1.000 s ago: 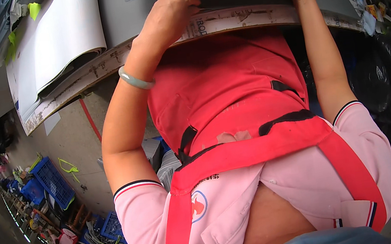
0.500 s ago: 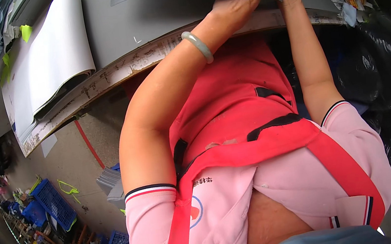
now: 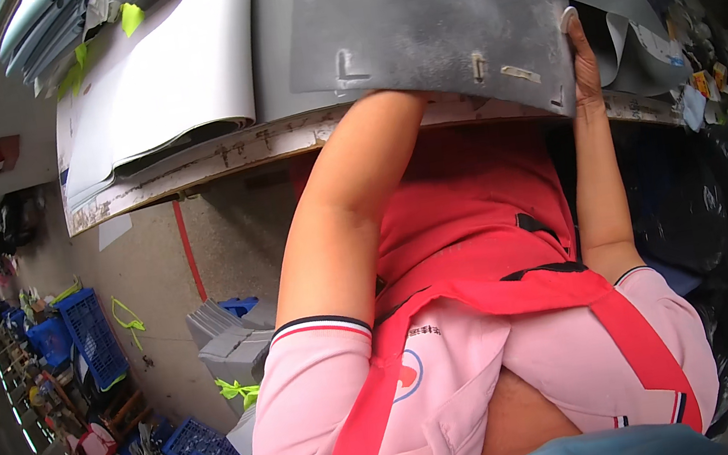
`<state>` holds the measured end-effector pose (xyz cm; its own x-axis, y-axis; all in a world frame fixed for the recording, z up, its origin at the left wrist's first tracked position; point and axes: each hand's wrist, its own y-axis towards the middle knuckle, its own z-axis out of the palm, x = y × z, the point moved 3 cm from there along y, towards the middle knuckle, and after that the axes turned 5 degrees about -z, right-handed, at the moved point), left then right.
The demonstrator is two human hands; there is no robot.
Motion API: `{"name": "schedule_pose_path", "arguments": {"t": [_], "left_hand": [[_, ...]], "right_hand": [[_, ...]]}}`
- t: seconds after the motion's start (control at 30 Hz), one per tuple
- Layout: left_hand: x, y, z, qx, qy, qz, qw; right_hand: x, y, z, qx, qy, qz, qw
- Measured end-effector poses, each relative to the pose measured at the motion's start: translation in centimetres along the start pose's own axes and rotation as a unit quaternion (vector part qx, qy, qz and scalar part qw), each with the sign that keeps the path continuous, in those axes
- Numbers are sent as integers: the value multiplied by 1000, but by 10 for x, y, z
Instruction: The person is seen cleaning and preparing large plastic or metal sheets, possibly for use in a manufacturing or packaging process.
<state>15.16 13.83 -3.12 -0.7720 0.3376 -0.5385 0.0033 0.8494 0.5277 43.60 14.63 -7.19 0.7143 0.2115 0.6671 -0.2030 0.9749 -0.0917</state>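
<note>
A dark grey, scuffed sheet (image 3: 428, 18) with L-shaped corner marks and small slots is raised and tilted over the worktable, its near edge bowed. My right hand (image 3: 583, 66) grips its right edge, thumb at the rim. My left forearm (image 3: 361, 172) reaches under the near edge; the sheet hides my left hand and its fingers. Flat grey material (image 3: 278, 49) lies on the table to the left of the sheet, and more grey material (image 3: 647, 57) shows past its right edge, partly curled.
A folded white sheet stack (image 3: 183, 62) covers the table's left part. The table's worn edge (image 3: 216, 169) runs before my red apron. Black plastic bags (image 3: 703, 189) crowd the right side. Blue crates (image 3: 93, 338) and grey stacked pieces (image 3: 231, 344) stand at lower left.
The dark sheet has tipped up, so its broad face now shows. My left hand has gone from view behind it. My right hand appears lower along its right edge; the whole view has shifted.
</note>
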Motion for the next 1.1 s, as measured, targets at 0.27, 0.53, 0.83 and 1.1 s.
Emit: {"name": "schedule_pose_path", "arguments": {"t": [0.27,0.53,0.83,1.1], "left_hand": [[238,51,-229,-108,-137,-260,950],[347,-140,-424,-447,61,-474,756],[390,-206,-413,-249,102,-612,744],[255,-127,-382,-304,239,-309,869]], "right_hand": [[-10,12,-27,35,-2,45,998],[-8,20,-14,20,-38,58,997],[3,19,-14,12,-125,59,990],[0,45,-10,-2,-313,-18,950]]}}
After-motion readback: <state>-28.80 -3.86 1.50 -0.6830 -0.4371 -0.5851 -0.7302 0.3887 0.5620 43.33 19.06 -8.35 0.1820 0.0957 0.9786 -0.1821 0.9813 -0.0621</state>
